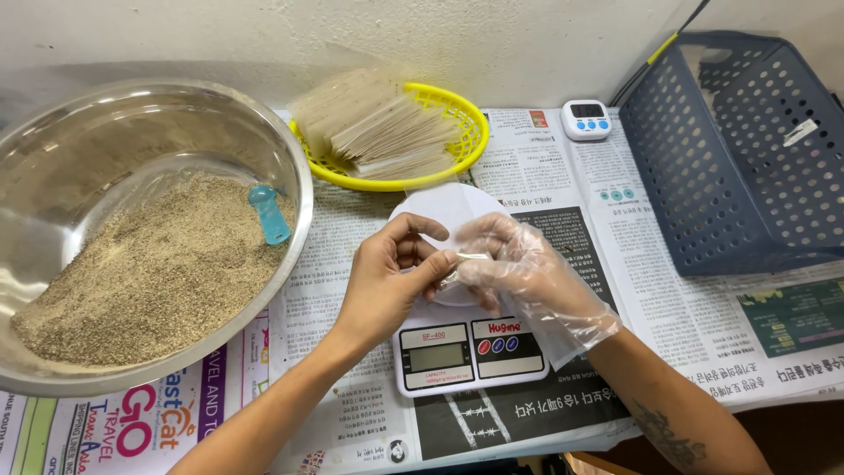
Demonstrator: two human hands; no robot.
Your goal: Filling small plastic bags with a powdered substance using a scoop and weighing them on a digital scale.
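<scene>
Grain fills the big metal bowl [149, 237] at the tabletop's left edge, with a blue scoop [269, 214] stuck in it for dipping. Over the white scale [457, 339] near the front edge, the bare left hand [382, 281] and gloved right hand [527, 273] pinch a small clear packet [462, 262] between their fingertips, above the scale's pan.

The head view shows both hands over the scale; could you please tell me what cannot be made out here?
- Small pale item pinched between left hand and gloved right hand: fingers cover most of it.
- Scale: the hands hide much of its round platform.
- Scoop: lower end buried in the grain.
- Steel bowl: cut off by the left edge.
</scene>
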